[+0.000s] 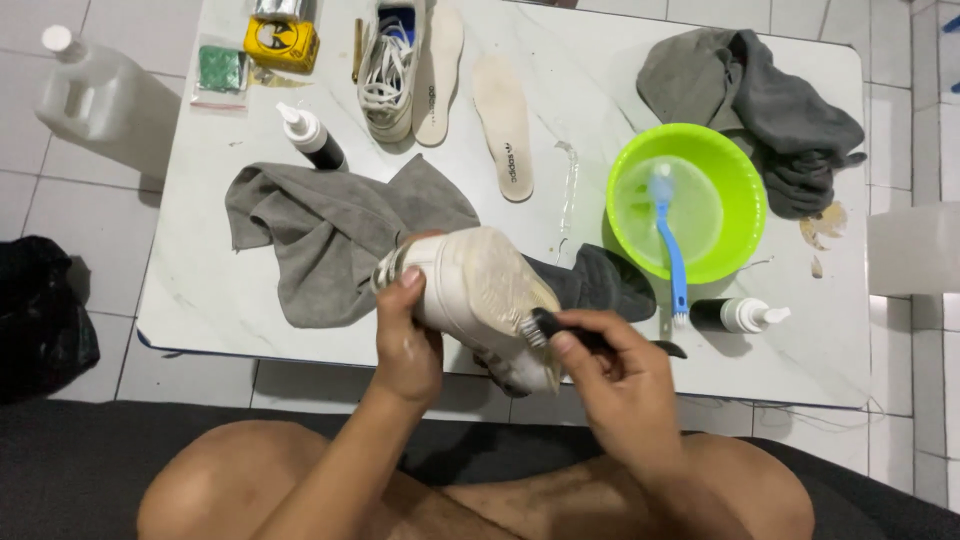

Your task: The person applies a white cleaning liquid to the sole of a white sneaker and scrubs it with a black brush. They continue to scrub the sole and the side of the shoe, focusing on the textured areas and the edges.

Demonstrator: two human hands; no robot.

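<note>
The white sneaker with a pale, dirty rubber sole was held above the near edge of the white marble-look table, turned so that the sole faced up. Its upper looked white, with dark stripes showing on the lower side. The left hand was wrapped around the heel end, thumb pressed on the side. The right hand gripped a small black-handled brush, and its bristles touched the edge of the sole.

On the table, a large grey cloth lay crumpled just behind the shoe, and another dark grey cloth lay at the far right corner. The bright green plastic bowl stood to the right; it held clear water and a blue toothbrush that leaned over the rim. The second white sneaker with loose laces stood at the far side, beside two pale insoles. A small black bottle with a white cap stood near the grey cloth, and a similar bottle lay on its side near the bowl. A yellow tin was at the far left.
</note>
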